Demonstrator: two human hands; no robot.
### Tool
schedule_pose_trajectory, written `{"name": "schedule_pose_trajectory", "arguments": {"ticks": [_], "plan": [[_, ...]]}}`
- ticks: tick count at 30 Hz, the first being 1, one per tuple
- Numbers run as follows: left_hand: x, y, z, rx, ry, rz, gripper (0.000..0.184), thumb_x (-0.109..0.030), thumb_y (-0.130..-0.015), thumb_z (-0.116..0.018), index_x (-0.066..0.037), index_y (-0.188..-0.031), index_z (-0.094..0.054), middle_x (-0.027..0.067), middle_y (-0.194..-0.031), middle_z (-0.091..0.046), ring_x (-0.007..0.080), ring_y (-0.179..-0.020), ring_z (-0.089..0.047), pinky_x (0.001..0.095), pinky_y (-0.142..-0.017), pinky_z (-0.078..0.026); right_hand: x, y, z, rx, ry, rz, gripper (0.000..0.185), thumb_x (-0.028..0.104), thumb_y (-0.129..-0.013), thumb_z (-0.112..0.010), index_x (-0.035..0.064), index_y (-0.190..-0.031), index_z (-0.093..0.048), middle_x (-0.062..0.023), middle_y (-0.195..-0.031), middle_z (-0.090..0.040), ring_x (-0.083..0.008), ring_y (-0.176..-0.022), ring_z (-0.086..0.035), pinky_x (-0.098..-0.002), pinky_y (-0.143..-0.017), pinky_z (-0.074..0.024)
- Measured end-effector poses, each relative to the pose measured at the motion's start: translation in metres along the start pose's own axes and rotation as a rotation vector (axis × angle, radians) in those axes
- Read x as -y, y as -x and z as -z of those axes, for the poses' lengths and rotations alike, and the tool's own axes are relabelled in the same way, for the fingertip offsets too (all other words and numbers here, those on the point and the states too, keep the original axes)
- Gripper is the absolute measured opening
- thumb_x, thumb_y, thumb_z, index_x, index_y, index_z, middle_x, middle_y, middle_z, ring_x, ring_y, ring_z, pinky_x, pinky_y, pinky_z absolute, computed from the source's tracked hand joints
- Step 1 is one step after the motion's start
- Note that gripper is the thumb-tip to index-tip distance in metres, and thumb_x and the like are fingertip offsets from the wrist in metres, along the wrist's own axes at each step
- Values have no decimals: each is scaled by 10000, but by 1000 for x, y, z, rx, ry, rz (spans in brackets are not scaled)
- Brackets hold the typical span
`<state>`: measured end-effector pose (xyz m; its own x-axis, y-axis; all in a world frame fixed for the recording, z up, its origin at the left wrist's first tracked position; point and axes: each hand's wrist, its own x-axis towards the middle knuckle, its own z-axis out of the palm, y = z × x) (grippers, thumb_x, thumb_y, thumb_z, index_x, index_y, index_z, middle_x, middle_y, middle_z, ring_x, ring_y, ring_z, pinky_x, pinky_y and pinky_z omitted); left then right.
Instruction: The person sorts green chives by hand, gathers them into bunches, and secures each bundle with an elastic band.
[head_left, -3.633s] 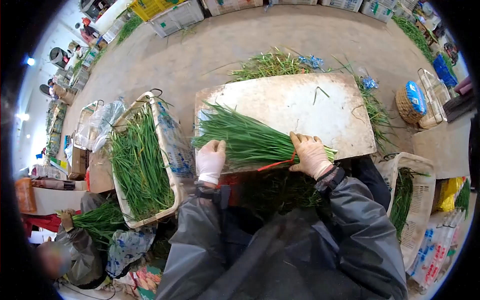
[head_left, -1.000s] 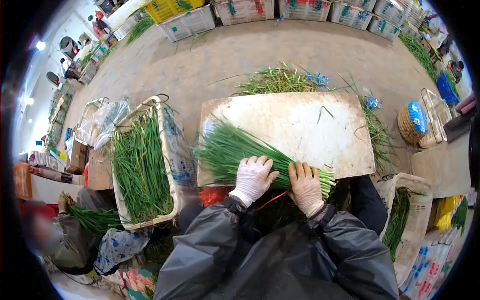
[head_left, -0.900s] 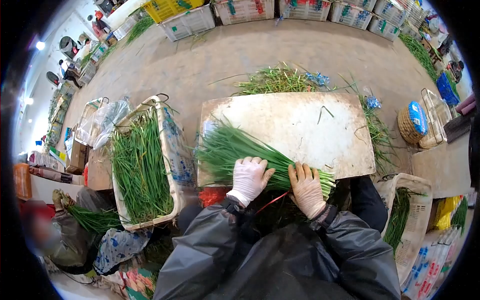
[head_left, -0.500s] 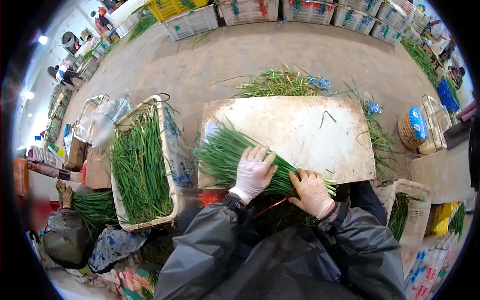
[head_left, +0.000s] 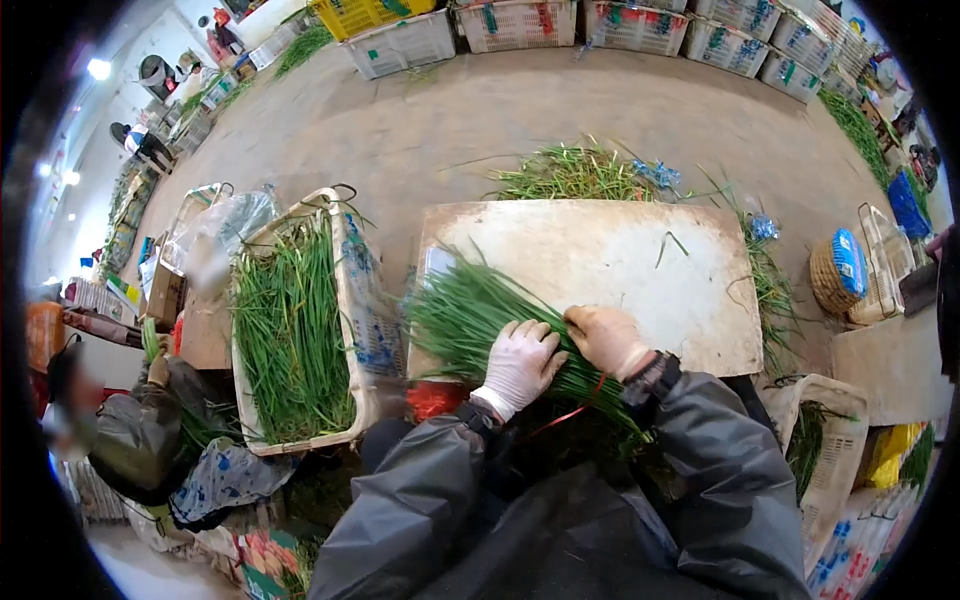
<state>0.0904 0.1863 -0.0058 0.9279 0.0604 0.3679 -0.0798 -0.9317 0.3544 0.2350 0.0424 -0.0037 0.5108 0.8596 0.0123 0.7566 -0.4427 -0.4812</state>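
Note:
A bunch of long green stalks (head_left: pixel 470 312) lies over the near left part of a worn white board (head_left: pixel 640 262), its leafy ends fanned to the left. My left hand (head_left: pixel 519 366), in a pale glove, rests on the bunch with its fingers bent round it. My right hand (head_left: pixel 608 340), in a yellowish glove, grips the bunch just to the right, fingers curled over the stalks. A thin red tie (head_left: pixel 575 410) hangs below my right hand. The cut ends of the bunch are hidden behind my right hand and sleeve.
A white crate of green stalks (head_left: pixel 292 340) stands left of the board. Beside it a co-worker (head_left: pixel 140 425) holds greens. Another crate (head_left: pixel 835 400) and a wicker basket (head_left: pixel 838 272) are on the right. Loose stalks (head_left: pixel 575 172) lie beyond the board; stacked crates (head_left: pixel 515 25) line the back.
My right hand has moved left and up along the bunch, closer to my left hand. The bunch's pale cut ends have gone out of sight. The co-worker's hand has risen. The view has shifted slightly.

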Motion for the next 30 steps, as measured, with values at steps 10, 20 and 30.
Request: {"name": "schedule_pose_trajectory", "arguments": {"ticks": [10, 20, 30], "plan": [[13, 8, -3, 27, 127, 96, 242, -243, -908, -691, -20, -1002, -681, 156, -1036, -658, 341, -988, -655, 458, -889, -523, -19, -35, -46, -63, -170, -42, 161, 187, -861, -681, 46, -918, -734, -214, -861, -721, -416, -855, -702, -494, -762, -559], [19, 11, -12, 9, 260, 240, 309, -331, -955, -670, -35, -1040, -700, 161, -1039, -688, 367, -1022, -653, 467, -908, -508, -4, -18, -25, -220, -402, -9, 117, 76, -860, -688, -19, -924, -712, -175, -805, -717, -280, -754, -714, -365, -715, -553], [28, 0, -11, -168, 675, 521, 371, -376, -999, -687, -14, -1065, -731, 155, -910, -712, 248, -828, -682, 372, -750, -543, 7, -3, -22, -196, -442, 7, 104, 70, -907, -675, -9, -970, -701, -166, -856, -722, -271, -811, -712, -380, -762, -558]]}}
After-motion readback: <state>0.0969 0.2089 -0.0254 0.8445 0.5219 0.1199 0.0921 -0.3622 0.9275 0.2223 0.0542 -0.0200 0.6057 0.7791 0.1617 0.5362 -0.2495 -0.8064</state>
